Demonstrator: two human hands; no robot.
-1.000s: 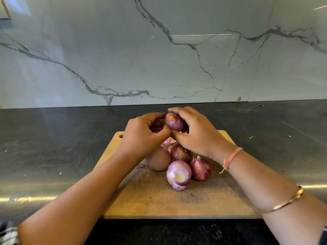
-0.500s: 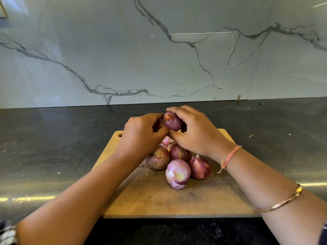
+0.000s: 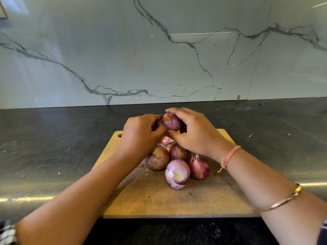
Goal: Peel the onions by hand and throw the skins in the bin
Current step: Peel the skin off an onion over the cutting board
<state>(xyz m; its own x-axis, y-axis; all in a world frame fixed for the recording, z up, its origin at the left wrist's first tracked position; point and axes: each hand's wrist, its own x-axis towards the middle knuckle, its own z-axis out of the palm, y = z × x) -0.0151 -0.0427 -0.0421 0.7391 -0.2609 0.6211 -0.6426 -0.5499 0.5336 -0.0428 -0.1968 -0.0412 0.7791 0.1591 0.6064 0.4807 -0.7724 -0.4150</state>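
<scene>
**A:** Where is the onion being worked on?

**B:** The held onion (image 3: pixel 171 122) is raised above the far part of the cutting board (image 3: pixel 159 200), at 12 o'clock from the pile, between the person's two hands.

**A:** And how do the hands take it?

**B:** The left hand (image 3: pixel 141 133) curls its fingers against the onion's 9 o'clock side. The right hand (image 3: pixel 194 133) arches in from 3 o'clock, with its fingers over the top and its thumb underneath. Both are gripping it.

**A:** Which way does it point?

**B:** Its frayed orange end shows at the upper left, so its long axis slants from about 10 o'clock down to 4 o'clock.

**A:** What lies below?

**B:** Four onions are bunched together on the board, and neighbours in the bunch touch.
- A brownish onion (image 3: pixel 157 159) sits at 9 o'clock.
- A purple onion (image 3: pixel 178 152) is at 12, partly under the right wrist.
- A pointed onion (image 3: pixel 200 167) is at 3, with its tip toward 12.
- A part-peeled onion (image 3: pixel 177 174) is at 6, with its pale bare patch facing the camera.

A loose skin (image 3: pixel 165 139) lies just behind them, under the hands.

**A:** And the board?

**B:** It rests on the dark counter (image 3: pixel 53 147).
</scene>
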